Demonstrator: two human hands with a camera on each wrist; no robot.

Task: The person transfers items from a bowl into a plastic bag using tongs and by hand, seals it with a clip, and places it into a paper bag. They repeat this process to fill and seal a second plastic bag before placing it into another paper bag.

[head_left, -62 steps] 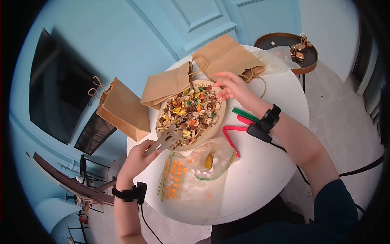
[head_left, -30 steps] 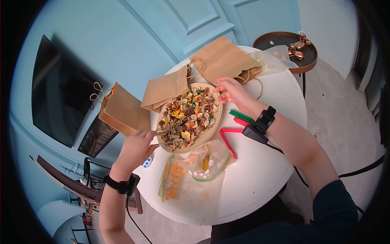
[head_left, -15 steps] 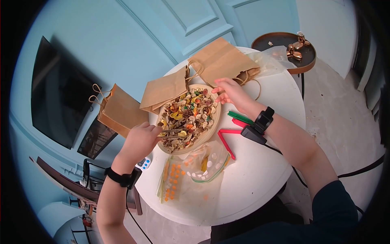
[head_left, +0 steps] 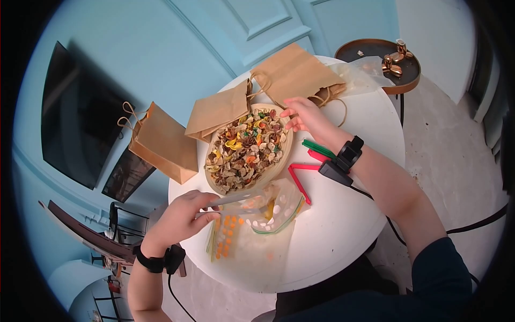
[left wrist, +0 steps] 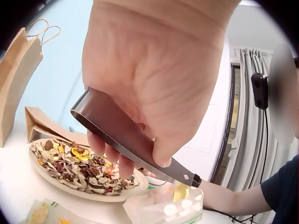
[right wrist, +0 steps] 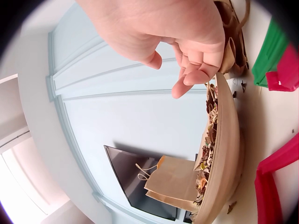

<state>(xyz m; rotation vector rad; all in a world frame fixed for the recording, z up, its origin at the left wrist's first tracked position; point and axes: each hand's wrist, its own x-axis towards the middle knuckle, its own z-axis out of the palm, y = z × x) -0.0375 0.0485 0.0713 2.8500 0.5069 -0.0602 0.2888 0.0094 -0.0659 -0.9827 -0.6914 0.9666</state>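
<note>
My left hand (head_left: pixel 185 217) grips metal tongs (left wrist: pixel 124 133), thumb on one arm and fingers on the other. Their tips reach over the mouth of a clear zip bag (head_left: pixel 280 222) with white spots. Something yellow (head_left: pixel 269 210) shows in the bag; I cannot tell whether the tongs pinch anything. Behind it stands a round pale wooden plate (head_left: pixel 290 147), heaped with potpourri (head_left: pixel 248 140): dried petals, cones, and yellow, orange and green bits. At the plate's right rim is my right hand (head_left: pixel 307 115), fingers loosely bent, holding nothing.
Three brown paper bags stand or lie behind the plate, one (head_left: pixel 166 145) at the left. Right of the plate lie green (head_left: pixel 317 147) and red (head_left: pixel 300 185) folded strips. A flat clear bag with orange dots (head_left: pixel 229 236) lies in front. A side table (head_left: pixel 370 51) stands beyond.
The tongs dipped into the potpourri at the plate's front left around a yellow piece, then moved toward me over the zip bag. That piece no longer shows on the plate. The right hand stays by the rim.
</note>
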